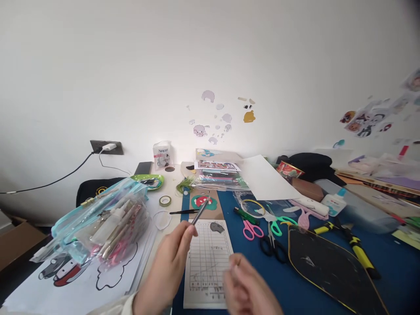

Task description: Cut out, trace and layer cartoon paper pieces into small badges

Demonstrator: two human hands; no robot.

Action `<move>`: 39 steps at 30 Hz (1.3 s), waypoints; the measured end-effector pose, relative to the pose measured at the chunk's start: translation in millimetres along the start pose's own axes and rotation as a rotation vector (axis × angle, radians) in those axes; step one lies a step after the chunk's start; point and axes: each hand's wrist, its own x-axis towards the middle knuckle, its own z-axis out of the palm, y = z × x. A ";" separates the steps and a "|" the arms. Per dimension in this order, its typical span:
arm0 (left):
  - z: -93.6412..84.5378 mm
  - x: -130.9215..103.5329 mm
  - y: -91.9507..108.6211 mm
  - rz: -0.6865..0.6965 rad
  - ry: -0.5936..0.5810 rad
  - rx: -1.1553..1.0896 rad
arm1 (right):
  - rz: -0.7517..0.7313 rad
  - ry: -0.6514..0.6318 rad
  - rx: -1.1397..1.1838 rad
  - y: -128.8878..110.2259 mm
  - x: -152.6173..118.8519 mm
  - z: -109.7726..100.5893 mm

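My left hand point(175, 251) is closed round a thin grey pen-like tool point(201, 211), which points up and away. Blurred by motion, my right hand point(246, 280) has its fingers curled together over the lower right edge of a printed grid sheet point(206, 258); what it holds, if anything, is too small to name. A small dark grey cut-out point(217, 227) lies at the sheet's top. Beyond the tool's tip is a red and green cut-out point(204, 201) on brown card, with black tweezers point(183, 211) to its left.
Pink-handled scissors point(252, 229), black-handled scissors point(273, 249) and a dark board point(331, 267) lie to the right. Filled plastic pouches point(108, 223) cover drawings at the left. A tape roll point(165, 201) and a white sheet point(271, 179) are farther back, before the wall.
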 end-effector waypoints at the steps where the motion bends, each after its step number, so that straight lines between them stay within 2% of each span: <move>1: -1.3 -9.1 -3.8 0.068 -0.044 0.152 | -0.116 0.062 -0.056 -12.2 -3.0 -7.4; 2: -3.0 -17.2 -7.3 0.145 -0.079 0.280 | -0.247 0.092 -0.138 -24.4 -5.7 -13.7; 4: -7.2 -28.4 -12.1 0.295 -0.094 0.475 | -0.411 0.159 -0.360 -45.9 -10.0 -21.1; 7: -13.0 -34.0 -13.5 0.483 -0.046 0.656 | -0.479 0.197 -0.656 -64.3 -13.0 -18.8; 9: -15.1 -34.8 -11.6 0.562 -0.023 0.720 | -0.467 0.177 -0.746 -67.3 -13.3 -12.4; 13: -16.9 -38.0 -6.6 0.616 -0.013 0.786 | -0.437 0.098 -0.788 -65.2 -13.8 -2.9; 18: -18.6 -42.5 -3.7 0.683 -0.057 0.857 | -0.373 -0.021 -0.861 -69.9 -17.2 -0.9; 21: -16.0 -45.4 -2.3 0.788 -0.092 0.850 | -0.280 -0.134 -0.835 -70.3 -21.9 1.1; 25: -9.4 -52.4 4.2 0.879 -0.119 0.817 | -0.191 -0.141 -0.756 -56.2 -33.3 -0.9; 27: -11.2 -57.3 5.4 0.857 -0.101 0.824 | -0.251 -0.046 -0.817 -45.7 -40.8 -10.2; 28: -15.1 -60.2 3.4 0.814 -0.050 0.841 | -0.330 0.049 -0.886 -40.6 -44.3 -17.9; 31: -40.2 -72.6 -15.9 0.582 0.176 0.928 | -0.656 0.546 -1.190 -28.5 -49.0 -49.9; 32: -52.1 -78.1 -25.8 0.514 0.211 0.961 | -0.745 0.693 -1.333 -25.2 -47.5 -61.7; 33: -64.9 -84.3 -36.2 0.461 0.194 0.989 | -0.818 0.768 -1.493 -22.0 -44.3 -73.1; 34: -77.7 -90.7 -46.1 0.429 0.175 1.013 | -0.876 0.799 -1.647 -18.9 -39.9 -83.3; 36: -100.7 -102.7 -62.1 0.393 0.109 1.069 | -0.917 0.703 -1.918 -13.5 -30.3 -98.4; 38: -117.0 -111.0 -71.4 0.377 0.042 1.110 | -0.895 0.594 -2.057 -10.5 -24.1 -103.5; 39: -122.2 -113.2 -74.0 0.372 0.016 1.119 | -0.880 0.585 -2.079 -10.1 -23.4 -101.3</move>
